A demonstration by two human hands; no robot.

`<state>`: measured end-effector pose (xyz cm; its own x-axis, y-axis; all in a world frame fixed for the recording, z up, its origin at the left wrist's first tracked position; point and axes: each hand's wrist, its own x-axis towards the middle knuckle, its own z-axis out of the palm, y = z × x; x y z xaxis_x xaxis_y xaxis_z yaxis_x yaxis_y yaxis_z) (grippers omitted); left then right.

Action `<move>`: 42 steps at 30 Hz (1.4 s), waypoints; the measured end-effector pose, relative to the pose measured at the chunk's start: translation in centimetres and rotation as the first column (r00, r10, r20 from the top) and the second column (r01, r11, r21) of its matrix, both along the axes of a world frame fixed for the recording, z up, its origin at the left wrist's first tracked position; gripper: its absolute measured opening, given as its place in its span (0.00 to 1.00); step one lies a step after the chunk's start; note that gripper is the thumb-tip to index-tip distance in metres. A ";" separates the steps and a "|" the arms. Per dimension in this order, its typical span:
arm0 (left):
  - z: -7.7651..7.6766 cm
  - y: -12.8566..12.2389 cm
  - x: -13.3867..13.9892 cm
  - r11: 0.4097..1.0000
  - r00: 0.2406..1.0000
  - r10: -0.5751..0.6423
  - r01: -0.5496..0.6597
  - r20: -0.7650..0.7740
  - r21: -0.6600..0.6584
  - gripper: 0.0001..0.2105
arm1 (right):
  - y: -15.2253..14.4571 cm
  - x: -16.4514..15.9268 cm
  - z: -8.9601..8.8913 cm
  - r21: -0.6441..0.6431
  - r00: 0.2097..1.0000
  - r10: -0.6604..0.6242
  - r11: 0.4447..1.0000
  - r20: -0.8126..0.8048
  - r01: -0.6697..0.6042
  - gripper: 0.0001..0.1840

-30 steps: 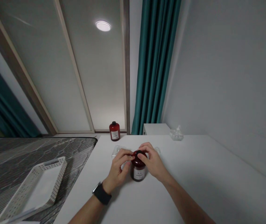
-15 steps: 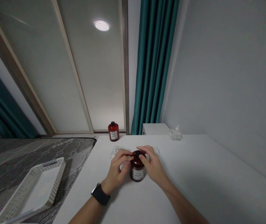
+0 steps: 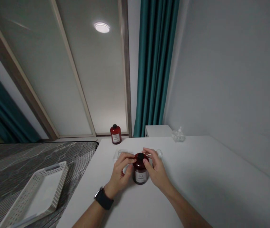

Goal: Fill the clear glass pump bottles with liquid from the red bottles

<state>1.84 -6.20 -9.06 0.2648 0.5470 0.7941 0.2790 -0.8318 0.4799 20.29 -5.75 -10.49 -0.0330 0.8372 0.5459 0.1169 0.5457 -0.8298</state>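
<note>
The near bottle (image 3: 140, 171) stands before the far bottle (image 3: 115, 135) on the table (image 3: 196, 177), right of the basket (image 3: 60, 185).

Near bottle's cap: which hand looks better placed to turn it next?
Right hand, probably: its thumb and fingertips spread around the right side of the cap, while the left hand is at the left shoulder of the near bottle.

White tabletop (image 3: 201, 171). We log near red bottle (image 3: 141, 176), far red bottle (image 3: 115, 134), both upright; clear piece (image 3: 116, 155) between; transparent object (image 3: 178, 136), far edge.
</note>
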 end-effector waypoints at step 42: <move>0.0 -0.2 -0.2 1.000 0.997 -0.022 0.020 -0.079 -0.024 0.14 | -0.1 0.1 1.2 0.098 0.996 0.077 0.992 0.043 -0.081 0.12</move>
